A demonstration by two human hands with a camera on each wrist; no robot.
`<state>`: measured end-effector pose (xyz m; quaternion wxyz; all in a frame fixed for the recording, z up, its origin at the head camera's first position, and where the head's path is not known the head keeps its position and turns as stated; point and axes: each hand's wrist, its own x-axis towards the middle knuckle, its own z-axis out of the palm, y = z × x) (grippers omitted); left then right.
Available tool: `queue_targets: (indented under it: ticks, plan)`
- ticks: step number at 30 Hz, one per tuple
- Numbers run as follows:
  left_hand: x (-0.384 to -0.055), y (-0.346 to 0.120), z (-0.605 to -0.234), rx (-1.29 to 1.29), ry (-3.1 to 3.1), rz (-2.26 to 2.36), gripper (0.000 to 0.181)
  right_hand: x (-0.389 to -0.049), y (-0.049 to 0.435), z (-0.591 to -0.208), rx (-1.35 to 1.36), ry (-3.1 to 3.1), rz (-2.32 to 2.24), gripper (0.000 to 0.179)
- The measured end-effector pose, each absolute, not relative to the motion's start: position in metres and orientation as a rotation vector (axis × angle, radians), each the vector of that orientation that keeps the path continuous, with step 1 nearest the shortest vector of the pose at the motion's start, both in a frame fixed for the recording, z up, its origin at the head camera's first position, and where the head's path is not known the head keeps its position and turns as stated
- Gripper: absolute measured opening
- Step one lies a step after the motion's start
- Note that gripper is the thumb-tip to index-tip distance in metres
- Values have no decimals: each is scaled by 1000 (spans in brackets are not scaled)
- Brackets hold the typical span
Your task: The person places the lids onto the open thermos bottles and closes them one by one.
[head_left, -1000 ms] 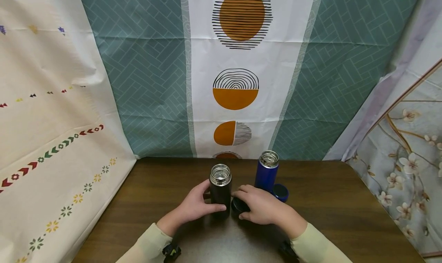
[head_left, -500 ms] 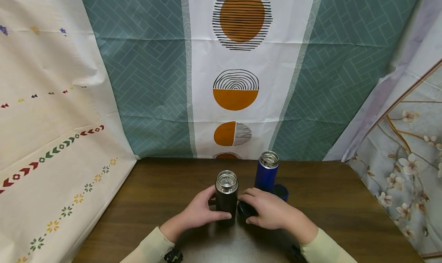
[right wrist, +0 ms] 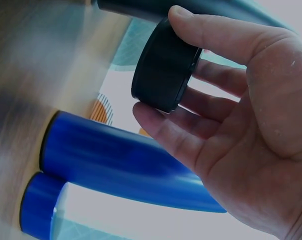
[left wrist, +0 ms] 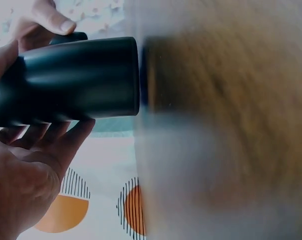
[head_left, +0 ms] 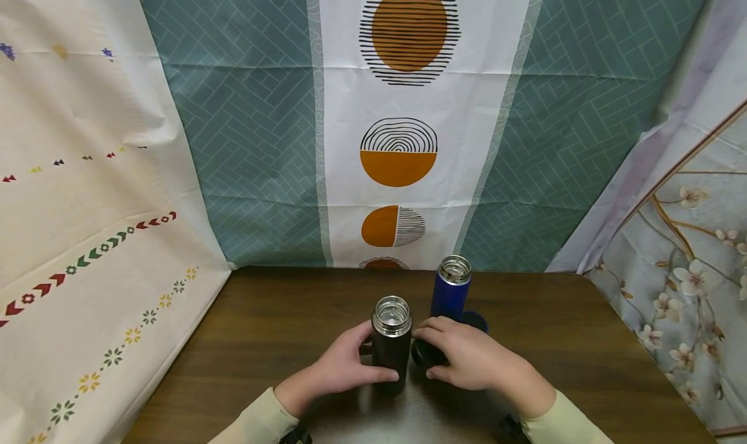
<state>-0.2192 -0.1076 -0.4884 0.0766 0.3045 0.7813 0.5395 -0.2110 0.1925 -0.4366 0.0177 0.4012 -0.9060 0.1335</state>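
Over the near middle of the surface (head_left: 262,317), between two hands, black bottle (head_left: 393,350) with long axis upright, bare steel mouth (head_left: 391,314) facing up. Left hand (head_left: 350,364) closest to the body, fingers curled round from the left, thumb across the front; hard to tell whether resting on the surface or held just above it. Right of the bottle, just beside it, black cap (right wrist: 163,65) in the grip of right hand (head_left: 463,353), fingers and thumb narrowed to its width; contact between cap and bottle unclear. Key relation: cap level with the body, lower than the open mouth, so mouth up and to the left of the right fingers. Beyond the right hand, blue bottle (head_left: 450,296), also upright and uncapped, with blue cap (right wrist: 41,205) on the surface just beside its base.
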Motion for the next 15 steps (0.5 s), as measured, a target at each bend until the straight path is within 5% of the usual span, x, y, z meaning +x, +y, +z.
queue_targets:
  ticks: [15]
  plan:
    - [-216,-103,-490,923,2327,1591,74,-209,203,-416,1266,-2787,360,61]
